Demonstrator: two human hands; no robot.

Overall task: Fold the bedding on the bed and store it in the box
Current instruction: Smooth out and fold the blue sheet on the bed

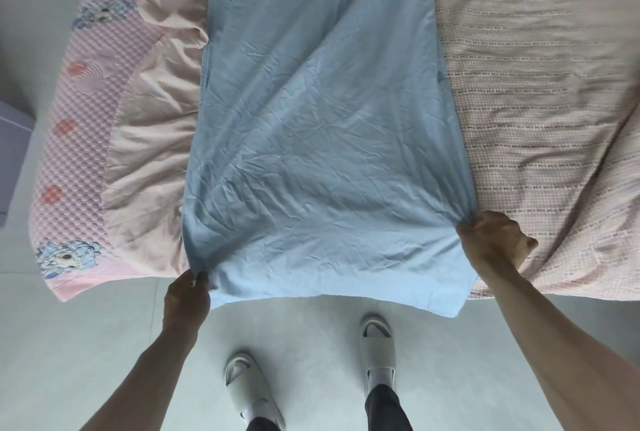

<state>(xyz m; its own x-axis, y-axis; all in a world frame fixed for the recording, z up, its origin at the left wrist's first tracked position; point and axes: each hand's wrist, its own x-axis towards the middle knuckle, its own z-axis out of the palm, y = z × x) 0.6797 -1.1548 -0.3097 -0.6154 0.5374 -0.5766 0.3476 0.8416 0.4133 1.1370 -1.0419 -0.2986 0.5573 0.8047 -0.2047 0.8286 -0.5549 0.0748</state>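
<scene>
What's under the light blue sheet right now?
Beside the light blue sheet, pink ruffled fabric and checked woven bedding run under its edges; anything beneath its middle is covered.

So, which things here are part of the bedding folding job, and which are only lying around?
Part of the job:
- wrinkled light blue sheet, gripped by left hand and right hand
- crumpled plain pink cloth
- pink checked woven blanket

Only lying around:
- pink quilted mattress pad with cartoon prints
- grey box-like object at the left edge, possibly the storage box
</scene>
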